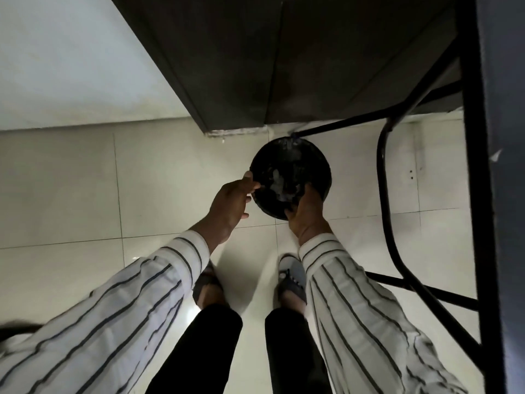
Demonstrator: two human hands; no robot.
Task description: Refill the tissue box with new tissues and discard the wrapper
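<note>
Two striped sleeves, white with thin dark lines, fill the bottom of the view, the left sleeve [108, 317] reaching in from the lower left and the right sleeve [355, 308] from the lower right. Between them show black trouser legs [199, 345] and two feet in dark open sandals [292, 282] planted on the pale glossy tiled floor [71, 194].

Going from the left, the left hand [230, 206] stretches forward with its fingers bent, the thumb and fingertips touching the near-left rim of a round black plastic waste bin [318, 169]. It looks like a light pinch on the rim rather than a full grasp, and it holds nothing else. The bin stands on the floor just in front of the feet, seen from above, and inside it lies something crumpled, greyish and faintly shiny [279, 182]; I cannot tell for sure whether that is the tissue wrapper. The right hand [305, 214] is at the near-right edge of the bin with its fingers dipped over the rim and into the opening; whether they are closed on anything in there is hidden in the dark.

Behind the bin rises a dark cabinet [241, 61] against a pale wall [56, 52]. To the right stands a black metal tube frame [383, 180], one foot of it touching the bin's far edge, and a dark upright panel [502, 166] closes off the right side. No tissue box shows.
</note>
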